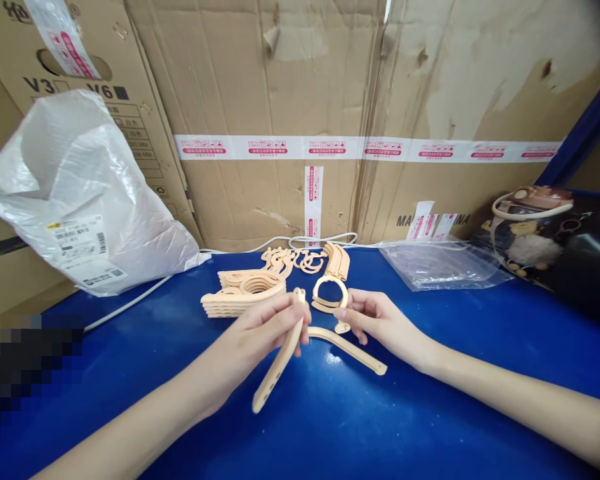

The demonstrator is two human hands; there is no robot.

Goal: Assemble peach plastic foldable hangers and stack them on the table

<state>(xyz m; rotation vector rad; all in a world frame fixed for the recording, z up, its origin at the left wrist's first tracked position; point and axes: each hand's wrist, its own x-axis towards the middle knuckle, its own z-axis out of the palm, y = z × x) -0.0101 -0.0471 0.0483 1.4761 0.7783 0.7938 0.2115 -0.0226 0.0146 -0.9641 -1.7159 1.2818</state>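
My left hand [273, 321] is closed around a curved beige plastic hanger arm [276, 377], which slants down toward me with its upper end above my fingers. My right hand [373, 312] pinches a beige hook with a round loop [330, 279] by its lower part, just right of the hanger arm; the two pieces look apart. Below and between my hands, another beige hanger arm [355, 351] lies on the blue table, its left end partly behind my left fingers. Beyond my left hand sits a stack of beige hanger pieces [243, 305].
Several loose hooks [279, 259] and a small stack of hanger arms [337, 260] lie at the back of the blue table [350, 427]. A white plastic bag [80, 193] stands left, a clear bag [430, 267] right, near a bottle [530, 227]. Cardboard [275, 193] walls the back.
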